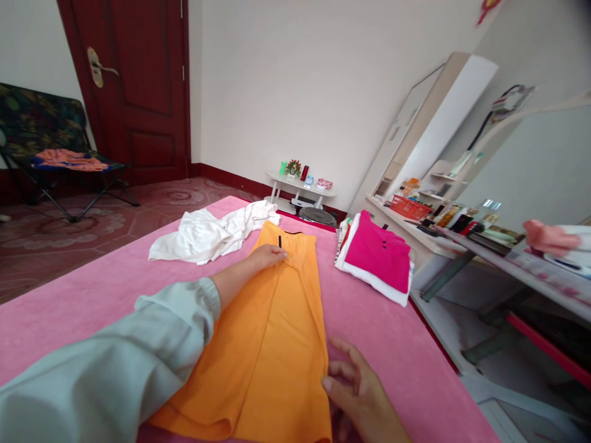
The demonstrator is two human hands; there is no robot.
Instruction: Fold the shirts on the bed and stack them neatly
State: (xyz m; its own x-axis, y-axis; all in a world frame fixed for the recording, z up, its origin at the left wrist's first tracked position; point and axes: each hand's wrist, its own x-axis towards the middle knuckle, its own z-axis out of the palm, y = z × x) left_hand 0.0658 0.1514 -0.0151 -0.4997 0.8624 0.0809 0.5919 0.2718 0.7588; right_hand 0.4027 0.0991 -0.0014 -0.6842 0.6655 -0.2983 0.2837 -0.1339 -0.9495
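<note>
Though sleeve point(157, 338) hides part, orange garment point(281, 326) seems folded lengthwise.

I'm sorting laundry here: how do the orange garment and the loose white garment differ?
The orange garment lies fairly flat; the white garment is crumpled. The left hand is on the orange garment; the white garment is untouched. The orange garment reaches lower in the picture than the white garment. Both lie on the pink cover.
</note>
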